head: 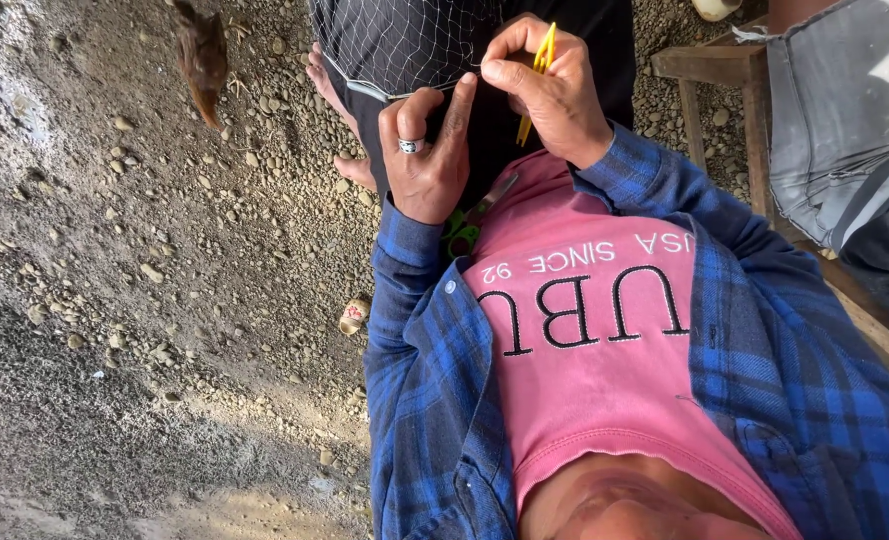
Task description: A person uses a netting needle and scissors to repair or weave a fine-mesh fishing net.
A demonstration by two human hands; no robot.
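A fine grey fishing net (405, 40) hangs over my dark lap. My left hand (425, 150), a ring on one finger, pinches the net's edge cord between thumb and fingers. Just to its right, my right hand (555, 95) is closed around a thin yellow netting needle (543, 55), held against the same edge. The two hands nearly touch. Green-handled scissors (465, 230) lie against my pink shirt below the left wrist.
Gravel and dirt ground (145, 250) fills the left side. A brown chicken (202, 55) stands at the top left, and a small spool (355, 313) lies by my elbow. My bare foot (353, 170) rests on the stones. A wooden bench (705, 70) and another person's grey shorts (835, 120) are on the right.
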